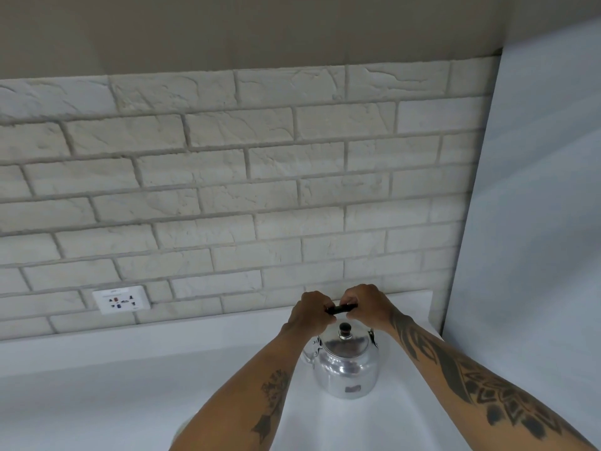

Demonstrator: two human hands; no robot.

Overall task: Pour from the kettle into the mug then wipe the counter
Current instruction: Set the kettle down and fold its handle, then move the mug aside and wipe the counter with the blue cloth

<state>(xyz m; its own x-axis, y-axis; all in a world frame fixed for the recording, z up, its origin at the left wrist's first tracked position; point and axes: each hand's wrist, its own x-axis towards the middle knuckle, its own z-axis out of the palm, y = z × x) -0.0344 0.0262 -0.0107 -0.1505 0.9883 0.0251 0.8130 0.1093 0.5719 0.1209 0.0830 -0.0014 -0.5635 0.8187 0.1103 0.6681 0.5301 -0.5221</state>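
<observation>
A shiny metal kettle (344, 369) with a black lid knob stands on the white counter (130, 385), near its back right corner. Its black top handle (340, 308) is raised above the lid. My left hand (310, 314) grips the left end of that handle and my right hand (367, 305) grips the right end. Both forearms reach in from the bottom of the view. No mug and no cloth are in view.
A white brick wall (227, 190) rises behind the counter, with a wall socket (121, 300) low on the left. A pale flat panel (536, 222) stands at the right side. The counter stretches to the left of the kettle.
</observation>
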